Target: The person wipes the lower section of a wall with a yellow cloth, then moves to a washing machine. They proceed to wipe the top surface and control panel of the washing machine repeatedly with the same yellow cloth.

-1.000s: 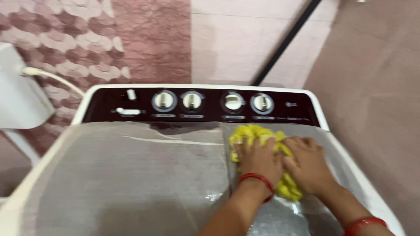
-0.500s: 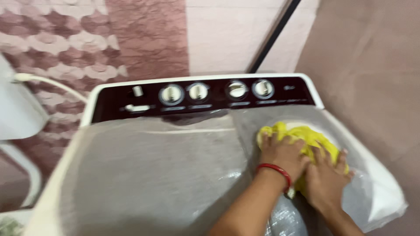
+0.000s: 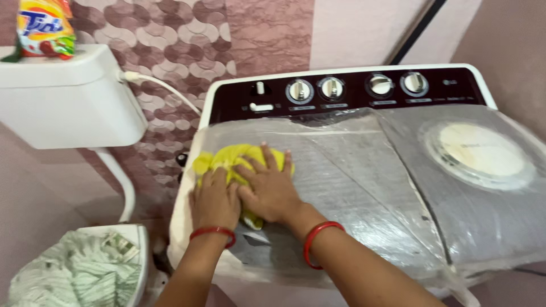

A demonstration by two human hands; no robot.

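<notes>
Now the yellow cloth (image 3: 239, 161) lies at the left end of the washing machine (image 3: 352, 170), near the lid's left edge and well apart from the round window (image 3: 480, 150) on the right. A second ago both hands pressed it on the right half, just below the dials; half a second ago it was further right still, close to the right rim. So the wiping has crossed the whole top from the right side to the left, and the right half now lies bare of cloth and hands.

From the head view, the left hand (image 3: 215, 202) lies flat on the near part of the cloth, fingers together and closed on nothing. The right hand (image 3: 267, 187) lies beside it, touching it, fingers spread wide over the cloth's middle, pressing rather than gripping. Each wrist carries a thin red bangle (image 3: 318, 241).

The cloth is soft, bunched and crumpled. A clear, crinkled plastic cover (image 3: 364, 187) sheathes the grey lids, glossy with creases. Behind the lids runs a dark panel with round silver dials (image 3: 300, 91). Left of the washing machine hang a smooth white cistern (image 3: 68, 102) and a curved white pipe (image 3: 122, 182).
</notes>
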